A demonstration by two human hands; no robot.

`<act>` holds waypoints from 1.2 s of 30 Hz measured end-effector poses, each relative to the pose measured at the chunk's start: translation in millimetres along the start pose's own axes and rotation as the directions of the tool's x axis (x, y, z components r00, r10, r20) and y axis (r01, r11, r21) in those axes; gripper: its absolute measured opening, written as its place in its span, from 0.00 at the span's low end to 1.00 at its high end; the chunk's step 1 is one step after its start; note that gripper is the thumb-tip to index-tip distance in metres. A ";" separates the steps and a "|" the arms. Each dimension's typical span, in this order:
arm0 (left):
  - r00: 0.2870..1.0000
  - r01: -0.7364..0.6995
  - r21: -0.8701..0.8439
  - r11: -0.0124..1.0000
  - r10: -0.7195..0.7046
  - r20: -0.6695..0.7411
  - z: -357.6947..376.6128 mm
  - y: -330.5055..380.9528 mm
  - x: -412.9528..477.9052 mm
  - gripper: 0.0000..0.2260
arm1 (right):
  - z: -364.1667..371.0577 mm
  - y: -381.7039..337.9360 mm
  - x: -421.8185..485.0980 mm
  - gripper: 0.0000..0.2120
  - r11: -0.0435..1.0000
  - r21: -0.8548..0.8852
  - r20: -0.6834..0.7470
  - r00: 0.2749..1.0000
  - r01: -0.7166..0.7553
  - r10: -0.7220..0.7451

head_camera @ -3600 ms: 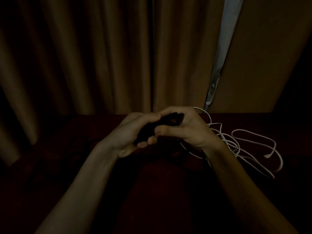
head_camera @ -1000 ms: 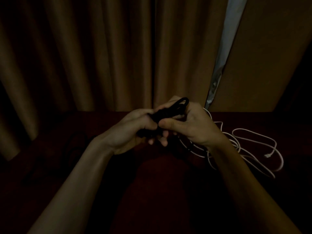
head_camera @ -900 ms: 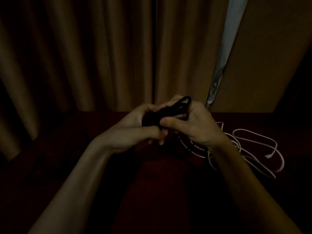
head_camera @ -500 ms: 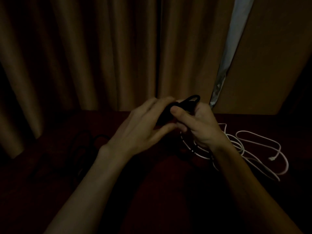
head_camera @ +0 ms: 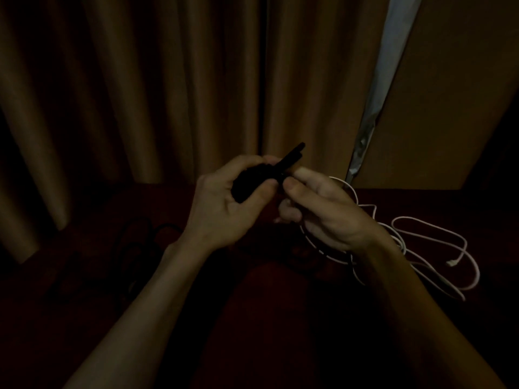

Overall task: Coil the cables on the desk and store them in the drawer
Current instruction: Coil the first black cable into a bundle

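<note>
Left hand (head_camera: 222, 209) has turned palm up since half a second ago; its grip now wraps the coiled black cable (head_camera: 252, 183), held above the surface (head_camera: 252, 318). Right hand (head_camera: 323, 214) has slipped off the bundle, its fingers curled at the cable's jutting end; too dark to tell if they pinch it. Behind, the white cable (head_camera: 438, 242) lies loose.

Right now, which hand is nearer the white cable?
Right. The right hand is directly over the white cable; the left hand, gripping the black cable, is farther left.
</note>
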State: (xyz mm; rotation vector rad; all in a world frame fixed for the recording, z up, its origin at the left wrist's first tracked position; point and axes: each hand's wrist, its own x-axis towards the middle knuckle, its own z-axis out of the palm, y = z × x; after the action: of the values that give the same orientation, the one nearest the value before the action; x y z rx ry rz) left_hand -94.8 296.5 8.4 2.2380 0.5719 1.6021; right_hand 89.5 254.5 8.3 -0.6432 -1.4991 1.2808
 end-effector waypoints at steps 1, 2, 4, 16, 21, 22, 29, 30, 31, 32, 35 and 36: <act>0.999 0.050 -0.075 0.996 -0.049 0.015 0.4 1.8 0.3 0.07 | -0.8 0.5 0.4 0.24 0.999 0.039 0.019 1.000 0.001 -0.002; 0.993 0.117 -0.161 0.980 -0.111 0.046 1.1 4.0 0.9 0.05 | -1.3 0.5 0.7 0.28 0.996 0.085 0.028 1.000 0.003 -0.006; 0.951 0.306 -0.356 0.883 -0.269 0.150 2.6 9.6 2.8 0.04 | -2.8 1.0 0.9 0.31 0.991 0.131 0.032 0.999 0.032 -0.037; 0.620 0.781 -0.580 0.229 -0.386 0.683 -2.1 12.2 7.2 0.12 | -0.6 -11.2 -8.7 0.15 0.978 -0.181 -0.068 0.991 0.106 -0.119; 0.579 0.815 -0.511 0.274 -0.411 0.704 -3.7 11.5 7.7 0.12 | -5.6 -10.9 -7.8 0.15 0.957 -0.275 -0.066 0.991 0.090 -0.113; 0.594 0.804 -0.495 0.329 -0.405 0.696 -4.7 10.5 7.1 0.13 | -6.2 -10.7 -7.5 0.14 0.952 -0.287 -0.065 0.989 0.110 -0.134; 0.730 0.648 -0.343 0.680 -0.426 0.535 -11.0 9.3 6.6 0.13 | 4.0 -9.5 -3.2 0.06 0.948 -0.294 -0.111 0.981 0.123 -0.161; 0.746 0.614 -0.308 0.727 -0.407 0.527 -14.1 9.2 6.6 0.15 | 3.9 -8.0 -1.8 0.05 0.937 -0.331 -0.138 0.976 0.115 -0.169; 0.770 0.565 -0.264 0.781 -0.386 0.507 -16.0 10.7 6.6 0.17 | 3.6 -6.8 -0.4 0.05 0.929 -0.355 -0.168 0.971 0.103 -0.171; 0.808 0.498 -0.209 0.842 -0.362 0.465 -15.7 11.8 6.4 0.19 | 3.5 -6.6 0.7 0.05 0.930 -0.357 -0.195 0.966 0.091 -0.170; 0.955 0.128 0.059 0.990 -0.139 0.261 -7.2 10.7 6.0 0.26 | 1.9 -4.1 1.8 0.06 0.954 -0.285 -0.241 0.957 0.089 -0.161; 0.972 -0.019 0.165 0.986 -0.020 0.232 -5.1 6.9 5.4 0.28 | 1.6 -3.5 1.9 0.04 0.961 -0.262 -0.249 0.955 0.094 -0.161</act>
State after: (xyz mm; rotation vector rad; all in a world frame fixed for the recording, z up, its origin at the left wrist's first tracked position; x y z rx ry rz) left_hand -97.2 293.4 17.7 2.5018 0.6607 1.3061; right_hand 88.1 254.5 12.3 -0.8325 -1.4582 0.8744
